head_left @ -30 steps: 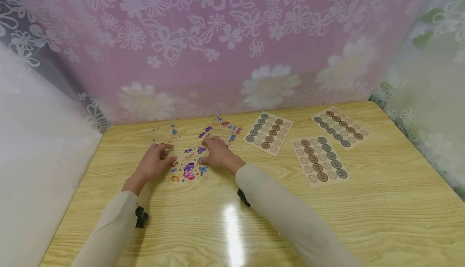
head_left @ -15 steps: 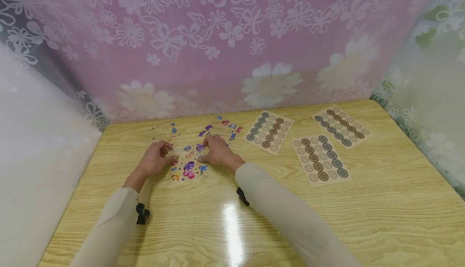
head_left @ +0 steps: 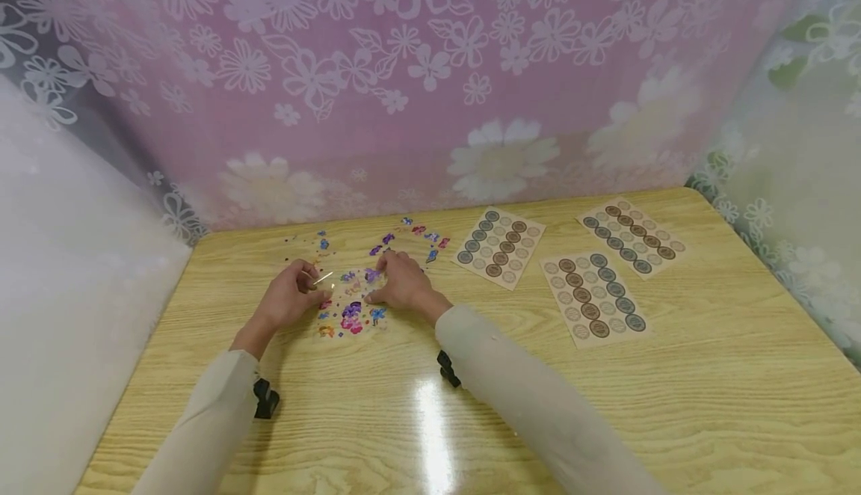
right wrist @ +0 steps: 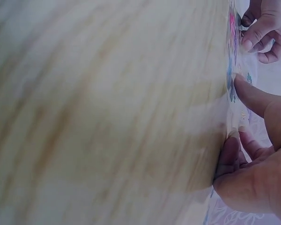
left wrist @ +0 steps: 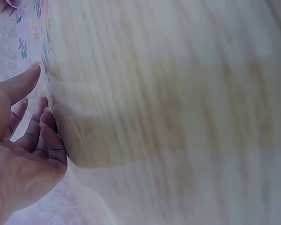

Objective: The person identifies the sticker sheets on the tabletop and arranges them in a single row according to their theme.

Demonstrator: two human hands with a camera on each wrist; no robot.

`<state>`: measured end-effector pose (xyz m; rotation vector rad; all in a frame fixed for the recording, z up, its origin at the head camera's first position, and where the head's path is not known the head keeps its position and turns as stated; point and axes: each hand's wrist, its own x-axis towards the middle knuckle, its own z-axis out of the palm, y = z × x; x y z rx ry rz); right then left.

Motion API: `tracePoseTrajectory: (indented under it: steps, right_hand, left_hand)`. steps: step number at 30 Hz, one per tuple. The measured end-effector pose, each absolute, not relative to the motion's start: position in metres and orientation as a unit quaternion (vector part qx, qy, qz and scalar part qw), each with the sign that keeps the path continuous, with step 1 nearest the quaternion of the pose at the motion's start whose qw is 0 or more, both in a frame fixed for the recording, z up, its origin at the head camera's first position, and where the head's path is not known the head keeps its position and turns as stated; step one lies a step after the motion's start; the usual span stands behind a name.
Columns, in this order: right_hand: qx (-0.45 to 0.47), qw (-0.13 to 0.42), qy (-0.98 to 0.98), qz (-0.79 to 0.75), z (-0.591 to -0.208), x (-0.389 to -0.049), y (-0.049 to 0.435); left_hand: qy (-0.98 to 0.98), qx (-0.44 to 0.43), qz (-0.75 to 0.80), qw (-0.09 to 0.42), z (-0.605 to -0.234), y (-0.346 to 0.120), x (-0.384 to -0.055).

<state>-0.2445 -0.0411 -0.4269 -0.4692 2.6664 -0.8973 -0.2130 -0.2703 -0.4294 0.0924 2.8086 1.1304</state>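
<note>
A clear sticker sheet (head_left: pixel 351 317) printed with small purple, pink, blue and orange figures lies between both hands on the wooden table (head_left: pixel 336 413). My left hand (head_left: pixel 285 294) holds its left side between thumb and curled fingers. A thin bright glint runs along the film by those fingers. On the opposite side, my right hand (head_left: pixel 406 284) holds the sheet with its thumb nearer and its fingers at the far side. In the right wrist view, the right thumb (right wrist: pixel 257 97) touches the film, which stands seen edge-on.
Behind the hands, more small colourful stickers (head_left: pixel 431 237) lie in a loose ring. Others (head_left: pixel 323 244) are at the back left. To the right are three beige sheets of round labels (head_left: pixel 499 247). A pink flowered curtain (head_left: pixel 403 106) hangs along the table's back edge.
Both hands stay almost in place on the sheet. A bright glint now shows on the film near the left fingers, so its surface has tilted slightly.
</note>
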Motion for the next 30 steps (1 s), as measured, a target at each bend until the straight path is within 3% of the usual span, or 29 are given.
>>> tracePoseTrajectory:
  steps: [11,30]
  right_hand:
    - [-0.138,0.148,0.890,-0.409,-0.4298,-0.2455,-0.0369]
    - [-0.145,0.124,0.884,-0.426,-0.4326,-0.2438,-0.0364]
  left_hand:
    - [0.925,0.023,0.377,0.046,-0.4298,-0.2719,-0.2127]
    - [0.927,0.046,0.371,0.037,-0.4321,-0.2694,-0.2115]
